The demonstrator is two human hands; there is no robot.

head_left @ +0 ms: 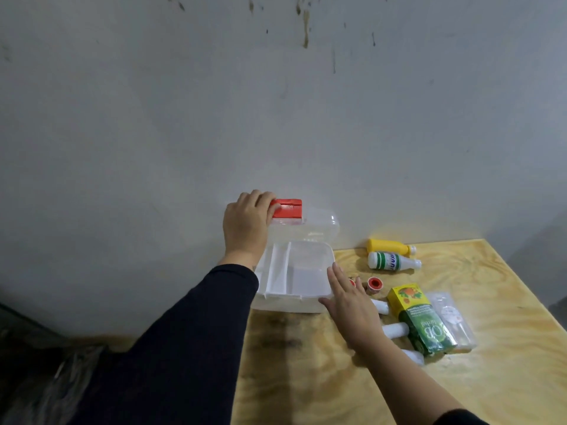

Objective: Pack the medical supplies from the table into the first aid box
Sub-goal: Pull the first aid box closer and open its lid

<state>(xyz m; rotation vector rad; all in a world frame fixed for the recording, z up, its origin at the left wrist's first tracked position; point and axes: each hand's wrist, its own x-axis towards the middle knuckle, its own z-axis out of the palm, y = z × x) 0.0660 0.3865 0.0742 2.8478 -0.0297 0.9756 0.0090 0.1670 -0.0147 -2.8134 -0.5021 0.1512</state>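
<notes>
The white first aid box stands open at the table's back left, its clear lid raised against the wall. My left hand grips the lid's top edge beside the red latch. My right hand hovers flat with fingers apart by the box's right front corner, holding nothing. To the right lie a yellow bottle, a white bottle with green stripes, red-cored tape rolls, a green and yellow carton, a clear packet and small white bottles, partly hidden by my hand.
The plywood table butts against a stained grey wall. Its right edge runs diagonally down the right of the view. A dark blotch marks the wood in front of the box. Left of the table lies dark clutter on the floor.
</notes>
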